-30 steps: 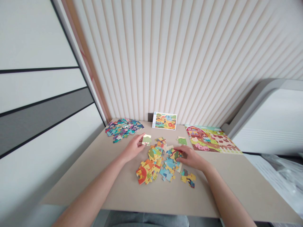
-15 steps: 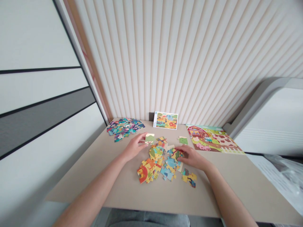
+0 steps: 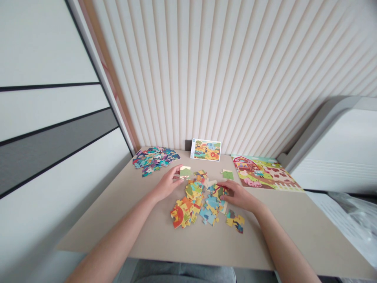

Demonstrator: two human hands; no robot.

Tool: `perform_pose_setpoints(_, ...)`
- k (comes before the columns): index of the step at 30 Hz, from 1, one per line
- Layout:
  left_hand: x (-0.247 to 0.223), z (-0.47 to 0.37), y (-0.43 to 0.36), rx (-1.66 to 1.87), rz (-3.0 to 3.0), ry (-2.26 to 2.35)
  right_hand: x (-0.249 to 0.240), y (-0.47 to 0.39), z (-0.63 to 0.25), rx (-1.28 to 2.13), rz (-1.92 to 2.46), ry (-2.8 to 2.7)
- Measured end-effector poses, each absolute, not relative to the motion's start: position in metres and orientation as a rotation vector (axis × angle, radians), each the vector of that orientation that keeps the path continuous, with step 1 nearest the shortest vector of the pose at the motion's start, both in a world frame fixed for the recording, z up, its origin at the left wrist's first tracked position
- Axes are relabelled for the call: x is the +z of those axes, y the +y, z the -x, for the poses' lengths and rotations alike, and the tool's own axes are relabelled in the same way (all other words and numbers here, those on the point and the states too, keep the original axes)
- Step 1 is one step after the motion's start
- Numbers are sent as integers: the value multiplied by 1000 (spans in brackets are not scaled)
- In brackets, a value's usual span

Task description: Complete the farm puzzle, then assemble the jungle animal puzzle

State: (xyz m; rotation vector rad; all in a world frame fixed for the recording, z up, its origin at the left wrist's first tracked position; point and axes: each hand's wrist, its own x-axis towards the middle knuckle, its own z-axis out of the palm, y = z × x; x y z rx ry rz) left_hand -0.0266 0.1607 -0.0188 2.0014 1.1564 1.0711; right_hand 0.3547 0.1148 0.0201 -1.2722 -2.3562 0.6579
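A green, tree-printed puzzle piece (image 3: 185, 172) is pinched at its left side by my left hand (image 3: 168, 182), just beyond the loose pile. My right hand (image 3: 240, 195) rests at the pile's right side, its thumb and fingers closed about a red, yellow and green puzzle piece (image 3: 218, 191). The loose puzzle pieces (image 3: 193, 190) between my hands overlap; orange and yellow ones lie to the left, blue ones (image 3: 207, 216) to the right. Another green piece (image 3: 227, 174) lies apart beyond my right hand. A few joined or overlapping pieces (image 3: 235, 221) sit nearer me.
A picture card (image 3: 207, 150) of the animal scene leans against the ribbed wall. Behind my left hand lies a heap of purple and teal puzzle pieces (image 3: 156, 158). An assembled farm puzzle (image 3: 262, 173) lies at the back right, near clear plastic (image 3: 356, 212) and the table's right edge.
My left hand has shifted very slightly left with the green puzzle piece. My right hand and the pile look unchanged.
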Motion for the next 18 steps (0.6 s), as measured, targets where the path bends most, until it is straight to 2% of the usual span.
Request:
perform_pose_setpoints(11, -32, 39, 168, 1047, -2183, 1524, 21, 114, -353, 649, 1268, -2339)
perform_pose_setpoints(18, -31, 38, 167, 975, -2277, 1575, 20, 115, -354, 655, 1261, -2349)
